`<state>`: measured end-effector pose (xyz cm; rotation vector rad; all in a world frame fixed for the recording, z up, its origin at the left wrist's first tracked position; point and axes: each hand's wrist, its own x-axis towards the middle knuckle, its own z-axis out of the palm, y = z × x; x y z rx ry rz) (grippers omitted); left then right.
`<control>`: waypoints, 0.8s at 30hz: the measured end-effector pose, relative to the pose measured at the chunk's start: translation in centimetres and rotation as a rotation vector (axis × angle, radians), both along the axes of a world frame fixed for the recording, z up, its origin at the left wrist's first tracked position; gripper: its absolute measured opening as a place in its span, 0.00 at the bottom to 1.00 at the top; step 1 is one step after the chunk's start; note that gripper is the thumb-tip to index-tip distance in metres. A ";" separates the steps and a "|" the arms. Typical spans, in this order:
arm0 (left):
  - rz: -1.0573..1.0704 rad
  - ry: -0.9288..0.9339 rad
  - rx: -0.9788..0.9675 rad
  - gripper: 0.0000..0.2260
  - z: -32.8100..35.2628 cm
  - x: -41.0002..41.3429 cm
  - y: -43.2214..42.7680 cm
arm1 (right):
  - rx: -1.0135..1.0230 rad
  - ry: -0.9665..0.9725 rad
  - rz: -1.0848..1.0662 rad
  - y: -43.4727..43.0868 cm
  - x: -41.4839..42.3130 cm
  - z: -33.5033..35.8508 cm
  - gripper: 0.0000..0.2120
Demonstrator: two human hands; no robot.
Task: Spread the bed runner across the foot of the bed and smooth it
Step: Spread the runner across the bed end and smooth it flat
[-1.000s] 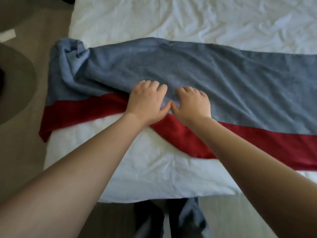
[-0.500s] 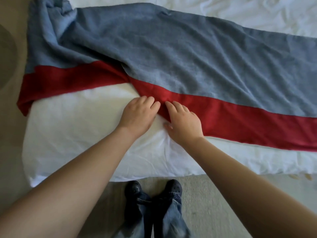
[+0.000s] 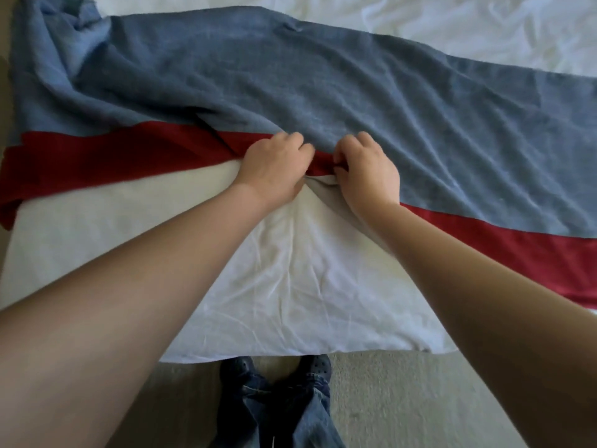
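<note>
bed runner [image 3: 323,76], grey-blue w/ a red band [image 3: 97,153] along its near side, lies across the foot of the bed [image 3: 290,286]. its long axis runs left-right across the view but not square: the left part sits farther up the bed, the right part slants down closer to the foot edge. the left end is bunched & hangs over the bed's left side; the right end runs out of view, can't tell how it lies. both hands are at the middle of the near edge, close together but apart: left hand [image 3: 274,166] & right hand [image 3: 368,173], fingers [image 3: 344,156] of both curled in & pinching the red edge. a ridge of white sheet rises to the gap between them, so prob some sheet is caught in the pinch too. the bed runner spreads ahead of & beyond the fingers, both hands abt equally near. step in hand looks like tugging the near edge toward the foot to square it. the next move turns on pulling at right angles to the long axis, then working outward along it, the left side needing more. risk: dragging the sheet along. spread mostly done, smoothing not; wrinkles fan out to the right of the hands. shoes [image 3: 318,367] stand on the carpet [image 3: 403,399].
</note>
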<state>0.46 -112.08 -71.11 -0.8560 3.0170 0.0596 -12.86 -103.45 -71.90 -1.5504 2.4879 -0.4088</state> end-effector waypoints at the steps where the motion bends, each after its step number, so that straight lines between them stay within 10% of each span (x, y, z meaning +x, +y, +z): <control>1: 0.021 -0.004 0.032 0.12 -0.3 0.0 0.1 | 0.023 0.073 0.067 0.1 -0.2 -0.1 0.06; 13: 0.148 0.034 0.047 0.11 -1.1 -0.6 1.5 | 0.198 0.280 0.234 -2.3 0.5 0.3 0.08; 20: 0.276 0.300 -0.072 0.09 0.1 3.4 2.6 | -0.040 -0.576 0.058 -0.4 3.4 3.3 0.06; 24: 0.092 0.277 -0.243 0.04 0.0 6.7 2.2 | 0.013 -0.642 0.160 2.6 7.3 1.7 0.05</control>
